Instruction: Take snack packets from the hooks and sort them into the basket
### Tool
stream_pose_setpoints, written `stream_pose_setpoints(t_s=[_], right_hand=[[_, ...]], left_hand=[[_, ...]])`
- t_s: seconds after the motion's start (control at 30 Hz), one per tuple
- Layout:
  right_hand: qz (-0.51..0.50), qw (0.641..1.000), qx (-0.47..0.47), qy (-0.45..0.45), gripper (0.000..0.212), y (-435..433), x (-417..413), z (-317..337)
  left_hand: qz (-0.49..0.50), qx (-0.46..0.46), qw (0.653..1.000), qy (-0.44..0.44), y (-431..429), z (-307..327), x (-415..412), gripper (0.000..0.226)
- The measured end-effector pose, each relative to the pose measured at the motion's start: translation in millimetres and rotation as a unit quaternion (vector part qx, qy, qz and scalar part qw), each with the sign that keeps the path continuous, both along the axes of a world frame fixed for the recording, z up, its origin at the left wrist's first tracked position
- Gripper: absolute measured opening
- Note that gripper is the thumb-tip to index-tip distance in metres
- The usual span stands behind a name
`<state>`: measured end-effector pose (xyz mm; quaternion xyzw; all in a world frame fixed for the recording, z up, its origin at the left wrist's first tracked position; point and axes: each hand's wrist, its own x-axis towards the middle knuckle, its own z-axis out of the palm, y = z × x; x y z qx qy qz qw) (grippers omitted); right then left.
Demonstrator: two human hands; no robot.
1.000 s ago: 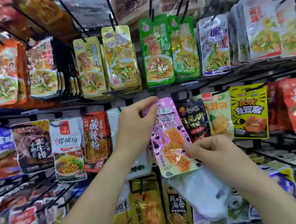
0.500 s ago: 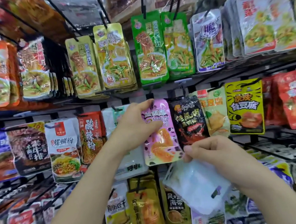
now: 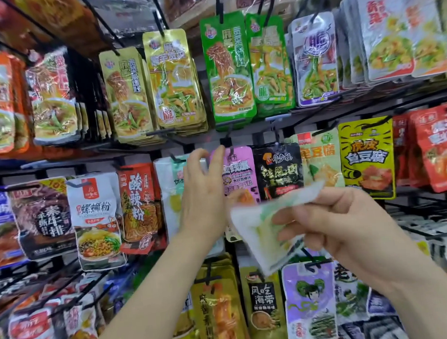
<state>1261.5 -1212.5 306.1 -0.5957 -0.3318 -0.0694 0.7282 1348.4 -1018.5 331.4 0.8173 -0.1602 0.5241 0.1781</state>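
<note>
left hand (image 3: 202,197): raised at 9 o'clock of frame centre, fingertips up at the top left corner of the pink packet (image 3: 241,173); blurred there, so cannot tell whether pinching the header or only touching it.
right hand (image 3: 348,222): at 4 o'clock of centre, fingers and thumb curled round one end of a white-green packet (image 3: 257,230), held off the rack and tilted, free part toward 9 o'clock of the hand.
pink packet: hanging on its hook (image 3: 231,150) in the middle row, touching the black packet (image 3: 278,171) at its 3 o'clock; lower part hidden behind the held packet.
basket: not in view.
step in hand: probably freeing the pink packet from the hook while carrying the other one.
handling: thin glossy pouches, probably light, limp and slippery; sealed edges likely stiffer than the belly.
where to take hold: best at the flat header beside the punched hole, thumb in front and finger behind, then slid outward along the hook, not pulled down, lest the hole tear.
risk: packets behind on the same hook may come along; one-ended hold in the right hand may let that pouch swing or slip.
</note>
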Motion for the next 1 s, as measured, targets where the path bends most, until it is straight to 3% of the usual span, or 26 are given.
stream_pose_setpoints(t_s=[0.07,0.13,0.17,0.23,0.27,0.3,0.37,0.43,0.57,0.67,0.7,0.73,0.8,0.87,0.93,1.0], right_hand=[[-0.091,0.996,0.009,0.003,0.026,8.6,-1.3,4.7],[-0.135,0.991,0.009,0.010,0.038,14.2,-1.6,7.7],[-0.146,0.989,0.008,0.015,0.042,16.7,-3.4,9.6],[-0.152,0.988,0.005,0.019,0.043,20.7,-4.9,10.7],[-0.152,0.988,-0.001,0.018,0.043,22.5,-4.3,10.7],[-0.156,0.988,-0.006,0.018,0.042,25.4,-4.2,11.4],[-0.162,0.986,-0.013,0.020,0.038,31.2,-3.4,11.2],[-0.160,0.987,-0.021,0.021,0.037,35.7,-3.2,10.3],[-0.200,0.976,-0.082,-0.032,0.033,38.3,-8.4,9.4],[-0.309,0.932,-0.102,-0.161,0.011,40.0,-8.8,2.4],[-0.297,0.936,-0.091,-0.168,0.003,43.2,-10.7,0.7],[-0.262,0.949,-0.083,-0.156,0.010,46.5,-11.3,-1.6],[-0.167,0.977,-0.083,-0.101,0.047,53.2,-13.1,-4.8],[-0.120,0.985,-0.087,-0.090,0.074,59.0,-15.1,-8.5],[-0.141,0.972,-0.119,-0.146,0.077,64.6,-15.0,-12.4],[-0.178,0.947,-0.174,-0.202,0.066,70.1,-11.8,-17.1]], left_hand=[[-0.070,-0.050,0.996,-0.004,6.8,-7.8,-11.7,0.062],[-0.189,-0.197,0.961,0.051,9.9,-9.3,-37.0,0.031],[-0.301,-0.286,0.902,0.118,11.0,-8.7,-52.9,0.020],[-0.462,-0.337,0.785,0.238,9.4,-6.5,-81.3,0.044],[-0.483,-0.306,0.776,0.266,8.1,-6.1,-92.4,0.050],[-0.480,-0.282,0.785,0.273,4.8,-4.7,-103.1,0.044],[-0.434,-0.241,0.840,0.220,2.7,-5.1,-111.8,0.018],[-0.409,-0.235,0.866,0.166,4.5,-7.9,-113.3,0.018],[-0.376,-0.286,0.874,0.113,13.2,-13.6,-110.2,0.015],[-0.372,-0.322,0.863,0.108,18.9,-15.8,-106.8,0.014],[-0.376,-0.334,0.857,0.113,19.1,-15.0,-107.8,0.017],[-0.379,-0.343,0.852,0.113,19.9,-15.6,-107.0,0.019],[-0.376,-0.357,0.847,0.117,19.4,-15.0,-107.1,0.021],[-0.358,-0.356,0.856,0.113,20.4,-17.3,-104.8,0.029],[-0.340,-0.343,0.870,0.098,24.9,-23.6,-99.6,0.043],[-0.309,-0.321,0.891,0.088,32.1,-30.1,-94.7,0.049]])
